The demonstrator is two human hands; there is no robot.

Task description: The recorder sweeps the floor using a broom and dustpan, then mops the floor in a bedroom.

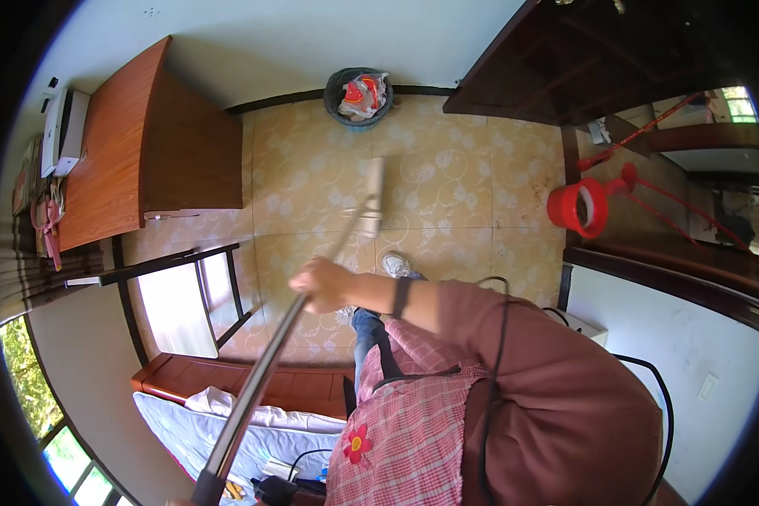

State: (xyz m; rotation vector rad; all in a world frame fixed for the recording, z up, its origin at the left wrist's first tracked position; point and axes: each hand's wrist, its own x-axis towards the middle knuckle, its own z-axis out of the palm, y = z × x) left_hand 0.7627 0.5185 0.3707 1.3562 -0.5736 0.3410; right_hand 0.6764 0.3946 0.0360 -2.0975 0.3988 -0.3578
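My right hand (pixel 321 284) is closed around the metal handle (pixel 272 354) of a long-handled mop. The pole runs slantwise from the lower left up to a pale, flat mop head (pixel 372 199), which rests on the tiled floor and looks blurred. Only a sliver of my left hand (pixel 180 503) shows at the bottom edge, at the black grip (pixel 209 487) on the pole's end; its fingers are cut off by the frame. A white shoe (pixel 396 264) stands just below the mop head.
A bin (pixel 358 120) with a plastic bag inside stands by the far wall. At right, a red container (pixel 572 205) sits before a dark reflective panel (pixel 689 183). A wooden desk (pixel 114 152) and a white-topped folding table (pixel 174 310) stand left; a bed (pixel 246 436) is lower left.
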